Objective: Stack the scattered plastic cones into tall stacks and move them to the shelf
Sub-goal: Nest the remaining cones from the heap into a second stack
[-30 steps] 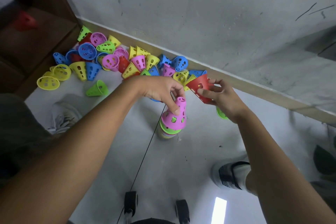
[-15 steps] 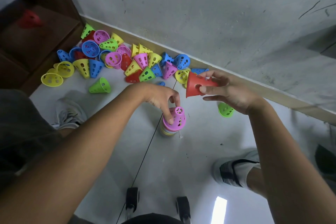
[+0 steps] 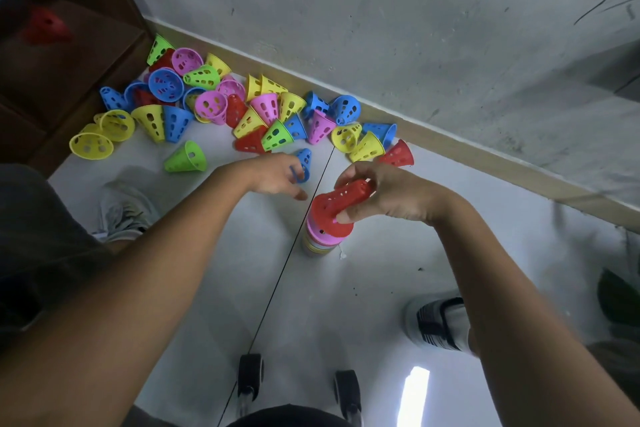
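A short stack of cones (image 3: 320, 242) stands on the grey floor, pink and other colours under a red cone (image 3: 337, 206) on top. My right hand (image 3: 389, 194) grips that red cone by its narrow end and rim, tilted on the stack. My left hand (image 3: 273, 178) reaches left of the stack, and its loosely extended fingers touch the rim of a small blue cone (image 3: 304, 158) lying on the floor. Several scattered cones (image 3: 221, 107) in yellow, blue, pink, green and red lie along the wall. The brown wooden shelf (image 3: 79, 59) is at the far left.
One red cone (image 3: 45, 26) sits on the shelf. A green cone (image 3: 187, 158) lies apart from the pile. My shoes (image 3: 124, 211) (image 3: 436, 326) flank the stack. Two black caster wheels (image 3: 251, 373) are at the bottom. A wooden baseboard (image 3: 485, 156) runs along the concrete wall.
My right hand brought the red cone down onto the stack over the pink cone. My left hand let go of the stack and moved up-left to the blue cone.
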Available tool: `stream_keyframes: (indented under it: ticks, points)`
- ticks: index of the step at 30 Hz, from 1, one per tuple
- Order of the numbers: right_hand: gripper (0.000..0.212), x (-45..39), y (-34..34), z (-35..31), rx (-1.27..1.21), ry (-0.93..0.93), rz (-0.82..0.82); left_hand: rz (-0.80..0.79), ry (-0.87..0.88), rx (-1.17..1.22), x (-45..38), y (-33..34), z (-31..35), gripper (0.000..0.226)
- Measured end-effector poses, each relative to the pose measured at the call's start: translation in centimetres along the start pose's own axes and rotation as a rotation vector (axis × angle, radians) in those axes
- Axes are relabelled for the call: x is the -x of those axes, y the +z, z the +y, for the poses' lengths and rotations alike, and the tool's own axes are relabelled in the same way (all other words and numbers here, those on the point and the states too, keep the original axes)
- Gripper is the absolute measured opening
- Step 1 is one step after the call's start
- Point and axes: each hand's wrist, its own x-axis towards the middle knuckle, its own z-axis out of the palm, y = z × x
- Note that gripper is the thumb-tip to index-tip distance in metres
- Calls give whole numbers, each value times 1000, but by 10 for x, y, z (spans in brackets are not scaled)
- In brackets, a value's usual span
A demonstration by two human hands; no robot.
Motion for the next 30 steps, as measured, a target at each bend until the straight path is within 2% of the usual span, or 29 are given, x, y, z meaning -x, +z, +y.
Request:
stream_keyframes:
  ticks: [9,13,17,20,22,24,30]
  points:
    - [54,-11,21,7,83,-20,7,133,-29,65,-16,18,-17,44]
    - [59,-12,20,26,73,-12,-2,209,-40,145,-25,25,-18,55]
    - [58,-6,0,63,114,112,-20,257,-39,197,-36,28,-20,60]
    - [51,-5,-16,100,205,227,199,278,-22,221,-44,30,-20,63]
    - [55,-5,-25,124,268,309,396,288,-12,237,-49,32,-17,66]
    - [63,-3,-30,144,290,377,514,281,-23,238,-55,34,-14,71]
    - [83,-13,-25,182,219,491,563,256,-93,228,-68,45,-18,83]
